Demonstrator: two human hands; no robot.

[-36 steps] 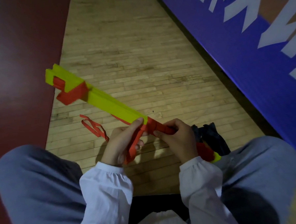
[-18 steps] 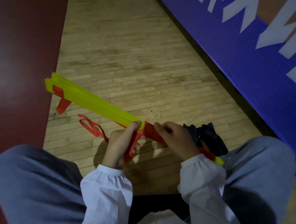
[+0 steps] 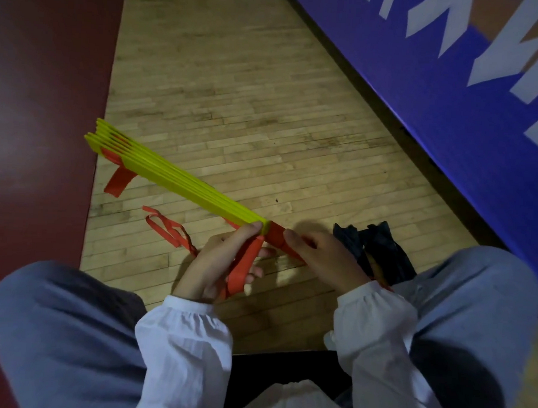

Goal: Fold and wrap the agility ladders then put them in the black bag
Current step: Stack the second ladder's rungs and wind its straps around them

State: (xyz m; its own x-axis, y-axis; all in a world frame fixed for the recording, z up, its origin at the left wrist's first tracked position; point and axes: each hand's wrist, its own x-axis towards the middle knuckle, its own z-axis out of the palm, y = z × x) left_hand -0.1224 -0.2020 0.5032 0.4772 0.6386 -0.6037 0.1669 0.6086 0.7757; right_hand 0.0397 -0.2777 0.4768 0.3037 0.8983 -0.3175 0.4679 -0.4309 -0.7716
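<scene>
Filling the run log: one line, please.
wrapping; left hand holds red strap; right hand pinches strap on yellow rungs; black bag on floor

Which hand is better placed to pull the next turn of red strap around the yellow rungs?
Probably the left hand: the loose red strap runs through its fingers, while the right hand pins the wrapped turns on the yellow rungs.

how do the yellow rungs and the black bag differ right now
The rungs are bright, long, stiff and stacked; the bag is dark, limp and crumpled. The rungs are gripped by the left hand and right hand; the bag lies on the floor. Both are near the hands.
</scene>
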